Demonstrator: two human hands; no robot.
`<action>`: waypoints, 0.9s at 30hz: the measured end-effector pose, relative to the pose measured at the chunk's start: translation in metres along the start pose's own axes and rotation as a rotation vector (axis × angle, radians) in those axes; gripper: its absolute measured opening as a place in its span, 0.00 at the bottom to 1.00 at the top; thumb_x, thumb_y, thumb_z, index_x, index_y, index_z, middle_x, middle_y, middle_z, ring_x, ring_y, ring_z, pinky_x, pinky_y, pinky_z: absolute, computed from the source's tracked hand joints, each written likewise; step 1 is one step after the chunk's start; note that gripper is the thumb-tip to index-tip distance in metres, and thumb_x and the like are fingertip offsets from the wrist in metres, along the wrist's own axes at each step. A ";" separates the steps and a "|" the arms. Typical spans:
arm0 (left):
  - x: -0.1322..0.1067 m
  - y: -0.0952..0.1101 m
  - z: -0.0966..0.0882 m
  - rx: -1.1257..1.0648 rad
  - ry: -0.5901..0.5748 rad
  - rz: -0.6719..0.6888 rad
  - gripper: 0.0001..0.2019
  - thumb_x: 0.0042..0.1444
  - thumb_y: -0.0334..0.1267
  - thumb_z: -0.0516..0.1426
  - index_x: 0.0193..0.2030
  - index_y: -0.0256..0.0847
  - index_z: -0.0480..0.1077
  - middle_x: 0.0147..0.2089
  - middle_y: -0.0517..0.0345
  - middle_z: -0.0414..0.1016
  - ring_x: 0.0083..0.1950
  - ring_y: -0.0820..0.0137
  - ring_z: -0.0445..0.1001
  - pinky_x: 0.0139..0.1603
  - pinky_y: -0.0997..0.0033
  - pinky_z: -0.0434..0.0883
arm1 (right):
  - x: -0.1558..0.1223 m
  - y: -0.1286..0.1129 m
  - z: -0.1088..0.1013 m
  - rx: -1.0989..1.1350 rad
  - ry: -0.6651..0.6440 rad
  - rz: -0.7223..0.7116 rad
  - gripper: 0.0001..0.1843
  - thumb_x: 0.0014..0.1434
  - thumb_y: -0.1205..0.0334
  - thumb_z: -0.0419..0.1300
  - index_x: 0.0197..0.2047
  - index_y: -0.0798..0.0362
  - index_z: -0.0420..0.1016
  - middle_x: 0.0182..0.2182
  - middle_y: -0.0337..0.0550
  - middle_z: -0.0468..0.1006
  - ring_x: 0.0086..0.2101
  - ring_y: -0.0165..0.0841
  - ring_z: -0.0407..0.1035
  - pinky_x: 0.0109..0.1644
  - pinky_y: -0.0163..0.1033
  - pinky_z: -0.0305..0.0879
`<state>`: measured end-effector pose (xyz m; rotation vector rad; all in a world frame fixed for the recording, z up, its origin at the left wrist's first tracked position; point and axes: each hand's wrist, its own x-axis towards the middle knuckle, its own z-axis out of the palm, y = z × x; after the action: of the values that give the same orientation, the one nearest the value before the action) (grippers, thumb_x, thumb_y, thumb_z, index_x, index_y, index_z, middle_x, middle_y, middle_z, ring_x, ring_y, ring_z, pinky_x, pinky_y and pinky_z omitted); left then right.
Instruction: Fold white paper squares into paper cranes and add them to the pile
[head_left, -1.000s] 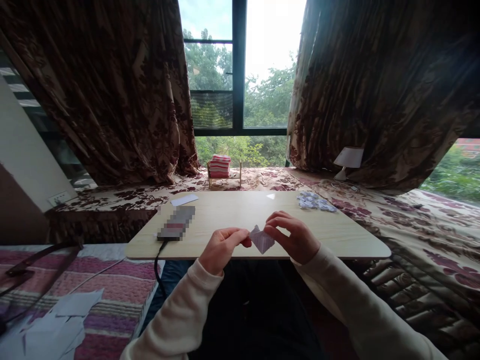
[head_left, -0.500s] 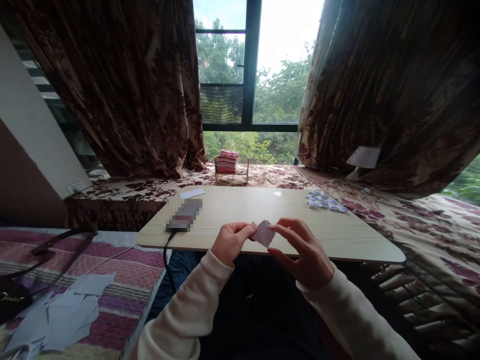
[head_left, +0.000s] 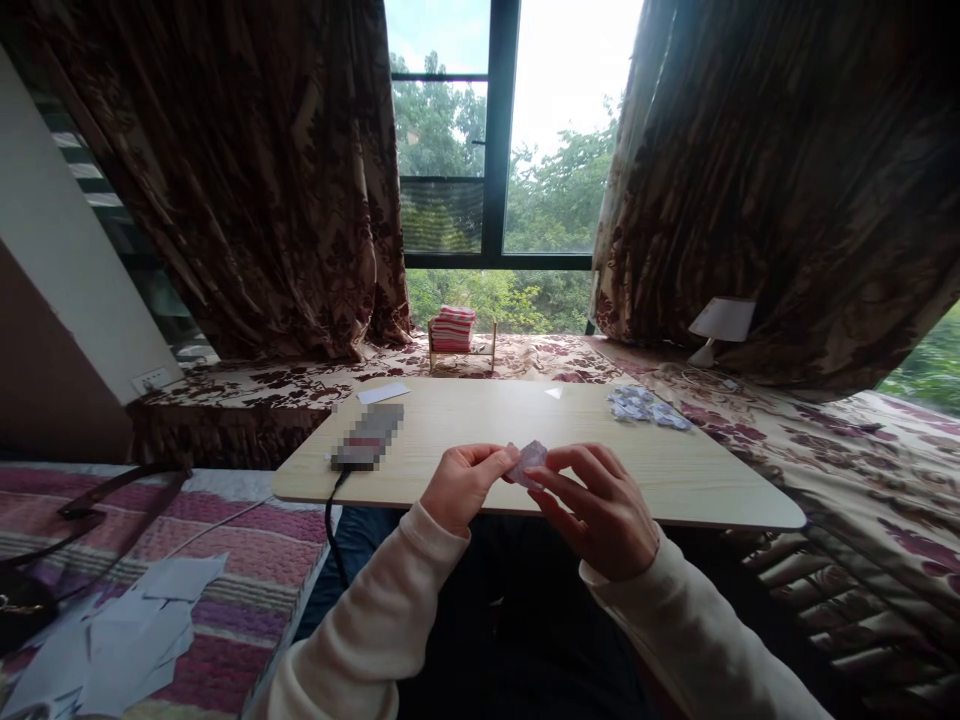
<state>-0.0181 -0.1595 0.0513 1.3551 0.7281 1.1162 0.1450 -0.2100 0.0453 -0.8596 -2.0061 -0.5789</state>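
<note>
Sheets of paper (head_left: 124,640) were spread on striped bedding (head_left: 255,545). Blurred device (head_left: 369,437), corded, was laid on table (head_left: 480,410). By left hand (head_left: 466,486), folded paper (head_left: 534,455) was pinched at its left corner, at the table's near edge; by right hand (head_left: 604,510) it was touched, firm grasp indeterminable. Paper pieces (head_left: 646,408) were piled far right.

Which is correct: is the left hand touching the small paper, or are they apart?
Touching. The head view shows the left hand pinching the small paper at its left side, with no gap between fingertips and paper.
</note>
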 end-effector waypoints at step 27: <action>-0.026 0.021 0.007 0.068 -0.045 0.086 0.11 0.50 0.40 0.58 0.30 0.33 0.78 0.28 0.53 0.77 0.35 0.68 0.72 0.44 0.69 0.67 | 0.016 -0.017 -0.016 -0.017 0.057 0.122 0.03 0.56 0.68 0.59 0.35 0.53 0.72 0.31 0.44 0.73 0.32 0.34 0.63 0.36 0.41 0.59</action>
<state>-0.0245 -0.1890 0.0680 1.4757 0.6862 1.1338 0.1344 -0.2263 0.0656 -0.9576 -1.8855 -0.5456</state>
